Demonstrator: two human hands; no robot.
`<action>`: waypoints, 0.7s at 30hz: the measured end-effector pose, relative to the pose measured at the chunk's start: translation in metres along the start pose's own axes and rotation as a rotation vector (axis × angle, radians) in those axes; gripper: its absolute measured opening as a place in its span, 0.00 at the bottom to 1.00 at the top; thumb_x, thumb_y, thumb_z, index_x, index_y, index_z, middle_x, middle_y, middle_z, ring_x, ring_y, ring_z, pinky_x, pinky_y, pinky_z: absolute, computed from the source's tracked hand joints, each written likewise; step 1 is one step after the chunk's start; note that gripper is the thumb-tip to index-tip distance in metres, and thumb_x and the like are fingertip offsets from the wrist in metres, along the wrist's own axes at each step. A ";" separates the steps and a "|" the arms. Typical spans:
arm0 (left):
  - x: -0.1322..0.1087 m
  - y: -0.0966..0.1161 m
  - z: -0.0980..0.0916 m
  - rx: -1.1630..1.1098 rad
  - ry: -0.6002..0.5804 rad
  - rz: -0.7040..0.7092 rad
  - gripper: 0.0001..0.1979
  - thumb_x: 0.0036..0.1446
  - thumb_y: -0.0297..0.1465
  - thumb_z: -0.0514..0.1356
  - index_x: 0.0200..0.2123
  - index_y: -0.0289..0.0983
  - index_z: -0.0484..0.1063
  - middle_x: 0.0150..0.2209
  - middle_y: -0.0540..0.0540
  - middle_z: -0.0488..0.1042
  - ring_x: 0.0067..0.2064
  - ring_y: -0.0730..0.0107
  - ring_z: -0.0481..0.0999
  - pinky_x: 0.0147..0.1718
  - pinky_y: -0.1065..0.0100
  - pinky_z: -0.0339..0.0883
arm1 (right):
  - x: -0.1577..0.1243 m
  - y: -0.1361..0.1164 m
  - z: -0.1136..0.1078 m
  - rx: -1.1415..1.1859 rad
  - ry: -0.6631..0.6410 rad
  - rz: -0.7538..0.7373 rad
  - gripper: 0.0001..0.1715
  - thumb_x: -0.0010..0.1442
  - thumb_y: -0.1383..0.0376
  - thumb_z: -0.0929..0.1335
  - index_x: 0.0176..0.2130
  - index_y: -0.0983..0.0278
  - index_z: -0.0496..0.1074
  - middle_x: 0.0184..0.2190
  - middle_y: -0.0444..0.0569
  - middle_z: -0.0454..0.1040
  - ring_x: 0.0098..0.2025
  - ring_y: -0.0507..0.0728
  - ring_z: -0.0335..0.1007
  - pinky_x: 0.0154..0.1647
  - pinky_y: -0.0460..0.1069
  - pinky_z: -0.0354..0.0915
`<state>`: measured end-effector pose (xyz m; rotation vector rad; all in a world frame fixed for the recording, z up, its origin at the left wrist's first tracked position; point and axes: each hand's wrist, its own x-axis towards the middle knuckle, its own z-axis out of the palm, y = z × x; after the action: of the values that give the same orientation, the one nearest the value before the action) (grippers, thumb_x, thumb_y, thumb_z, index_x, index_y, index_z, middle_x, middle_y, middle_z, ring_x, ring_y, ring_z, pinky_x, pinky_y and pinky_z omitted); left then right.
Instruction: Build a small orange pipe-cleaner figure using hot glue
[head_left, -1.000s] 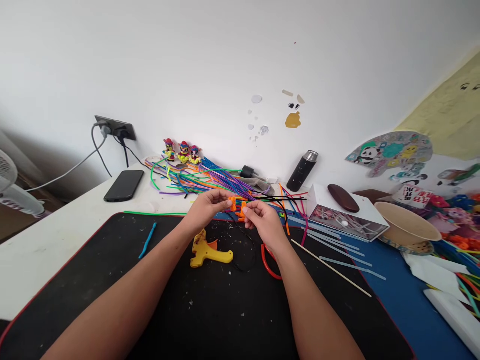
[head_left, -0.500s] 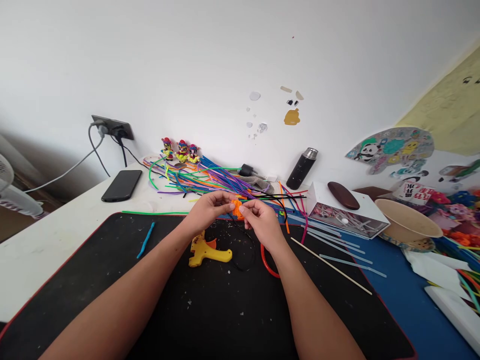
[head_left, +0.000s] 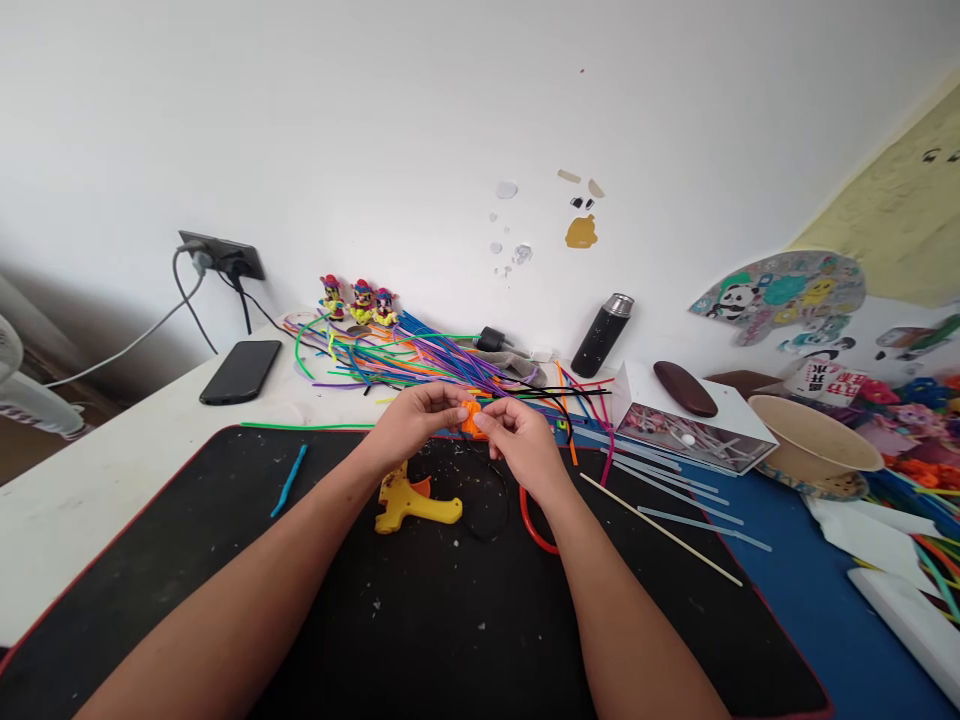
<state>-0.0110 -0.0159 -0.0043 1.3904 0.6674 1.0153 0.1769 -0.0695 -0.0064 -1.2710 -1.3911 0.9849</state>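
In the head view, the left hand and right hand meet above the far edge of the black mat, fingertips of both pinched narrow on one small orange piece held between them, clear of the mat. A second ago the orange showed as separate bits spread between the hands; now it reads as a single compact lump, so the parts seem to have been pressed together, and the hands have barely shifted otherwise. A black wire trails from the right hand's side. Counted on the worktop: one yellow glue gun just under the left wrist, one red loop beside the right wrist, one wooden skewer, one short blue strand, one phone, one dark flask, three little figurines, one paper bowl. The clear glue sticks and the coloured strands are too many and too overlapped to count.
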 end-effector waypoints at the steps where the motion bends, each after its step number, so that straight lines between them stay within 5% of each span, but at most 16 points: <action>1: 0.000 0.000 0.000 0.000 -0.001 0.001 0.17 0.47 0.39 0.76 0.37 0.37 0.82 0.33 0.46 0.81 0.34 0.66 0.77 0.37 0.64 0.71 | 0.000 0.000 0.000 0.000 -0.004 -0.004 0.17 0.61 0.51 0.74 0.35 0.61 0.74 0.21 0.39 0.70 0.20 0.52 0.65 0.24 0.48 0.60; 21: -0.001 -0.009 0.008 -0.140 0.028 -0.027 0.16 0.45 0.37 0.78 0.35 0.36 0.82 0.32 0.46 0.80 0.33 0.68 0.76 0.36 0.66 0.71 | -0.001 -0.003 0.000 0.058 -0.017 -0.009 0.17 0.60 0.51 0.74 0.33 0.60 0.73 0.20 0.38 0.69 0.19 0.51 0.63 0.22 0.47 0.58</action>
<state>-0.0031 -0.0191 -0.0122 1.2441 0.6226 1.0423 0.1762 -0.0707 -0.0037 -1.2149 -1.3699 1.0248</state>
